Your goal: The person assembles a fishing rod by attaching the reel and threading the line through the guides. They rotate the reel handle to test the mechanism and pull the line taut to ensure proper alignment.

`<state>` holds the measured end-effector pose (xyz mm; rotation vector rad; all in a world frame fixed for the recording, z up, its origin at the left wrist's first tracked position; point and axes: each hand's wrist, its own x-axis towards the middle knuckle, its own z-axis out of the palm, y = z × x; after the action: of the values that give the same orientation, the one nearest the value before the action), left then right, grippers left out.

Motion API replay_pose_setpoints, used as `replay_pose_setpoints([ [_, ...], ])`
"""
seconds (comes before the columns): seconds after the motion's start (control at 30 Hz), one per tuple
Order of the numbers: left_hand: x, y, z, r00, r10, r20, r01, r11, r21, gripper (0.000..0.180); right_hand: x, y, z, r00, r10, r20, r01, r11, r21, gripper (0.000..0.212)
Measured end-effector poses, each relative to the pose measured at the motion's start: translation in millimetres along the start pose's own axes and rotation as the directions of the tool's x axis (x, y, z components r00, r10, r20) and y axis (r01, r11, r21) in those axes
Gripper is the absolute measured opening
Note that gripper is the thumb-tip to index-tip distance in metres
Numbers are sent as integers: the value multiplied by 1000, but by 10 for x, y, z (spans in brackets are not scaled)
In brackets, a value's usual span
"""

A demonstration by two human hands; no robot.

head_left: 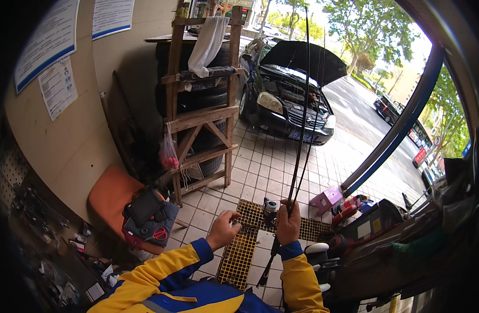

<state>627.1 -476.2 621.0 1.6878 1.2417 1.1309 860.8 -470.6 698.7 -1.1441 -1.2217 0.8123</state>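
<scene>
My right hand [288,223] is closed around a long thin black rod [302,130] that rises steeply toward the top of the view, with a second thin rod beside it. A black and silver reel [270,207] sits on the rod just left of that hand. My left hand [222,230] hovers a little to the left of the reel, fingers loosely curled and holding nothing. Both arms wear yellow and blue sleeves. Under the hands lies a yellow floor grating [239,255].
A wooden rack [203,117] stacked with tyres stands against the wall. A black car [291,99] with raised bonnet is parked beyond. An orange chair [111,195] holds a bag on the left. A small purple stool [326,199] and cluttered items lie right.
</scene>
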Motion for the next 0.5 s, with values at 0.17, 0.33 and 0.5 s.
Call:
replay_pose_setpoints([
  [0.17,575,-50,-224,974,146,-172,-120,980,156,62,-191,-291,-206,996,-84,-16,82,991,-108,11],
  [0.33,1340,220,-221,909,302,-285,-214,929,301,98,-533,-498,-443,999,3,-46,-4,1000,-23,12],
  [0.5,1960,544,-23,901,286,-325,-185,933,307,127,-913,-596,-639,994,37,-103,-39,999,-19,11],
])
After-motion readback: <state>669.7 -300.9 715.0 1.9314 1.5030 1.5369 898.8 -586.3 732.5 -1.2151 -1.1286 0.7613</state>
